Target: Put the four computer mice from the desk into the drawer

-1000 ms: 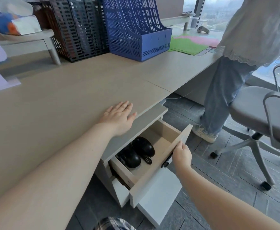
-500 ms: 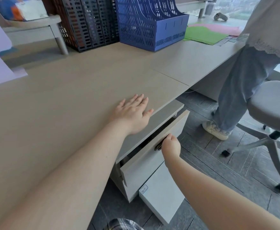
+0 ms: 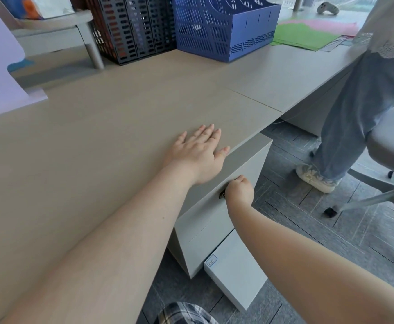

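Observation:
The grey drawer (image 3: 245, 169) of the cabinet under the desk is pushed fully in, flush with the cabinet front. My right hand (image 3: 239, 190) is closed around its dark handle (image 3: 222, 195). My left hand (image 3: 199, 153) lies flat, palm down, fingers spread, on the beige desk (image 3: 121, 118) near its front edge, just above the drawer. No computer mouse shows anywhere; the inside of the drawer is hidden.
A blue file rack (image 3: 224, 26) and black file racks (image 3: 130, 29) stand at the back of the desk, with green and pink paper (image 3: 306, 36) to their right. A person in jeans (image 3: 345, 127) stands at the right beside a grey office chair (image 3: 392, 146). A lower drawer (image 3: 235, 270) juts out below.
My right hand pushed the drawer from wide open, with black mice visible inside, to fully shut. My left hand stayed flat on the desk.

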The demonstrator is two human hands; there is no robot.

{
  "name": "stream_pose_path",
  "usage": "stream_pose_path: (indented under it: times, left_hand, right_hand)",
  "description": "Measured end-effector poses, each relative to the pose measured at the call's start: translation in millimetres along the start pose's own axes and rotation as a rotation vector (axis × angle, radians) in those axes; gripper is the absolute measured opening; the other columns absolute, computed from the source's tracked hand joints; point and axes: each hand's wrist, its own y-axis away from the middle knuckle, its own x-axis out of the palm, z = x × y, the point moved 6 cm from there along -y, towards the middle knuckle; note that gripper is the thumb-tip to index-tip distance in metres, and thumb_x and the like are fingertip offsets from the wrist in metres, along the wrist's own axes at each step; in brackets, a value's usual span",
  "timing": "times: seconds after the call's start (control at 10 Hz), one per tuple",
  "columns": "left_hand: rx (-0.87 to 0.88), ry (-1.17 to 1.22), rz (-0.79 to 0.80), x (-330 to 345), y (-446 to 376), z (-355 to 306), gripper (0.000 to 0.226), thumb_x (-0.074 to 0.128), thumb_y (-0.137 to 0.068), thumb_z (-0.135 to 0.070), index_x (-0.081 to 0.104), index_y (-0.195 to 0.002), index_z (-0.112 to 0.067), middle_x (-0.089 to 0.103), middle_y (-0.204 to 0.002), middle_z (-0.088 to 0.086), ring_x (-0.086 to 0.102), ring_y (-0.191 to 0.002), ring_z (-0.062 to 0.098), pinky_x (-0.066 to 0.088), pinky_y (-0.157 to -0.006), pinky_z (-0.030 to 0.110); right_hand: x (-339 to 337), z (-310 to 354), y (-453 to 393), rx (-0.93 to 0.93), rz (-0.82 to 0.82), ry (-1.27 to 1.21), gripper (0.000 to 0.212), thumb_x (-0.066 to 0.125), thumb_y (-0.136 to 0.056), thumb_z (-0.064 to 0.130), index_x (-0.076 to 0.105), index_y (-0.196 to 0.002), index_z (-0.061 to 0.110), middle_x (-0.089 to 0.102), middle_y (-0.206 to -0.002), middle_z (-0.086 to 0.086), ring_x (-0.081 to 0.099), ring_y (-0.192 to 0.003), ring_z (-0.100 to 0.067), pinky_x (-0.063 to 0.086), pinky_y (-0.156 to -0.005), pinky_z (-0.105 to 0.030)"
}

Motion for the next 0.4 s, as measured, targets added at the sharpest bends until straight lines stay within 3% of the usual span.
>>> stream_pose_path:
  times: [0.2,0.3,0.4]
  left_hand:
    - [-0.003,0.009,0.001,-2,3,-1,0.059,0.017,-0.098,-0.049,0.009,-0.151,-0.025,0.002,-0.161,-0.01,-0.001,-0.147,0.005,0.0,-0.121,0.039]
    - [0.0,0.013,-0.013,-3,2,-2,0.059,0.017,-0.098,-0.049,0.009,-0.151,-0.026,0.003,-0.161,-0.011,-0.001,-0.147,0.005,0.0,-0.121,0.038]
    - [-0.001,0.023,-0.008,-2,2,-2,0.059,0.017,-0.098,-0.049,0.009,-0.151,-0.026,0.002,-0.161,-0.011,-0.001,-0.147,0.004,0.0,-0.121,0.038]
  right_hand:
    - [-6,-2,1,-0.065,0.029,0.041,0.039,0.02,-0.1,0.013,0.052,-0.113,-0.006,0.06,-0.12,-0.023,0.055,-0.11,-0.035,0.03,-0.074,-0.028]
    - [-16,0,2,-0.128,0.049,0.068,0.04,0.02,-0.1,0.014,0.056,-0.097,-0.003,0.061,-0.117,-0.025,0.055,-0.101,-0.037,0.034,-0.075,-0.033]
    - [-26,-8,4,-0.066,0.093,0.105,0.04,0.028,-0.101,0.021,0.058,-0.11,-0.004,0.061,-0.119,-0.024,0.057,-0.104,-0.036,0.045,-0.088,-0.039]
